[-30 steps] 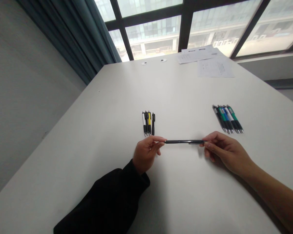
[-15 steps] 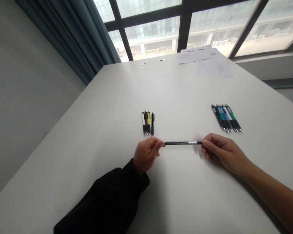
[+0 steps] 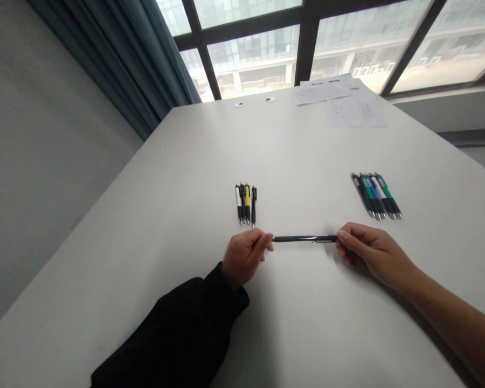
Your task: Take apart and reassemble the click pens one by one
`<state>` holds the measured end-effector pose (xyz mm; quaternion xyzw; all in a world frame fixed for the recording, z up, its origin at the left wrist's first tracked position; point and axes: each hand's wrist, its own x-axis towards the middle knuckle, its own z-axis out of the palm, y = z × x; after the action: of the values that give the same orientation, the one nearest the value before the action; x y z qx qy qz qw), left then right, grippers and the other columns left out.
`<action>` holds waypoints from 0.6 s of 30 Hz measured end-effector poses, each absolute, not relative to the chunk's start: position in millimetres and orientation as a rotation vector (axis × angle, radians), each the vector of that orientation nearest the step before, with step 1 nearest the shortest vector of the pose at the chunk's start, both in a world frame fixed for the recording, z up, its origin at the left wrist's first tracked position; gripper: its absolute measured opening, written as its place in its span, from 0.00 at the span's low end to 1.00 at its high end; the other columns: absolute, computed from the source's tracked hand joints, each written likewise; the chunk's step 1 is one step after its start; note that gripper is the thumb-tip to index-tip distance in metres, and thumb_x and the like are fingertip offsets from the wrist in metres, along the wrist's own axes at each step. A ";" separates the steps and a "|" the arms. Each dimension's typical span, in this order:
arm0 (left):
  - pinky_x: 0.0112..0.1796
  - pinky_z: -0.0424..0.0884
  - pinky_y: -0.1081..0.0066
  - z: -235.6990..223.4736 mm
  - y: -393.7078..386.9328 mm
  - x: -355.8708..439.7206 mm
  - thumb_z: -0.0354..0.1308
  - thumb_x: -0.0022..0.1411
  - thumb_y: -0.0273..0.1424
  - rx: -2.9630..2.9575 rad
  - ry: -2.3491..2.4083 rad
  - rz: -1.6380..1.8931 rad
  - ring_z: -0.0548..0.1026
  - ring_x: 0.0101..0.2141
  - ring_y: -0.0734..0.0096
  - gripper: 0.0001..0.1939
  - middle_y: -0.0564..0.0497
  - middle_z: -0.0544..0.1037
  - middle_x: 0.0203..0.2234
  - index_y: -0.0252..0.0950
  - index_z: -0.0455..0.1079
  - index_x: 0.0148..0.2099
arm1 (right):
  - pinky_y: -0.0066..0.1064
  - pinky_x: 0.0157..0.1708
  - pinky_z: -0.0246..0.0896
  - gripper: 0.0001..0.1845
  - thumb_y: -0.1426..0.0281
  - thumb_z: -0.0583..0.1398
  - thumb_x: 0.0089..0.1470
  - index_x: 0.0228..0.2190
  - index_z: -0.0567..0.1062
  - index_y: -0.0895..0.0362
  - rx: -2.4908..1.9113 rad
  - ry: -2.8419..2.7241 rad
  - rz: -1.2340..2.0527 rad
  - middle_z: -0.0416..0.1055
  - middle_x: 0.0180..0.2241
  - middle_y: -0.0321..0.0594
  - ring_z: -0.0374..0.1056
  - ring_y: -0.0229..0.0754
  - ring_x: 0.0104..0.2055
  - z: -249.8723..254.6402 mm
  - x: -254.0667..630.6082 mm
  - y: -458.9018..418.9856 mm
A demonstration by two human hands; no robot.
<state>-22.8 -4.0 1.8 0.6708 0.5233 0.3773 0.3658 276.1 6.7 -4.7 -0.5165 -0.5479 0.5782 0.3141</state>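
Windows (image 3: 250,54) with dark frames fill the top of this head-worn view, looking out on a pale multi-storey building, with a teal curtain (image 3: 125,54) hanging at their left beside a grey wall (image 3: 44,188). A large white table (image 3: 105,269) runs out from the person toward the glass. Two loose sheets of paper (image 3: 341,99) lie at its far edge, near two small round discs (image 3: 254,102). Closer in, pens lie side by side in two separate groups, which keeps them apart and easy to tell from each other: a narrow group of white, yellow and black pens (image 3: 246,205) left of centre, and a group of green, blue and white pens (image 3: 375,196) to the right. Just nearer than the gap between them, a black pen (image 3: 305,238) lies level across the person's front, held at both ends so that it spans the space between the hands. The left hand (image 3: 244,257), in a black sleeve (image 3: 186,328), pinches one end between thumb and fingertips, and the bare right hand (image 3: 367,250) pinches the other in the same way, neither one clenched into a fist.
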 end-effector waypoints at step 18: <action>0.26 0.62 0.74 1.0 -5.1 -20.8 0.46 0.74 0.49 1.770 1.330 0.970 0.66 0.19 0.77 0.32 0.54 0.68 0.15 0.37 0.64 0.20 | 0.30 0.21 0.54 0.32 0.43 0.54 0.63 0.21 0.72 0.56 -1.497 -1.620 1.395 0.66 0.17 0.36 0.59 0.36 0.19 1.7 272.1 6.5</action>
<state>-20.8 -5.1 1.0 0.6847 0.5145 0.3752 0.3546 272.1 6.5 1.7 -0.5534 -0.5990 0.5157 0.2628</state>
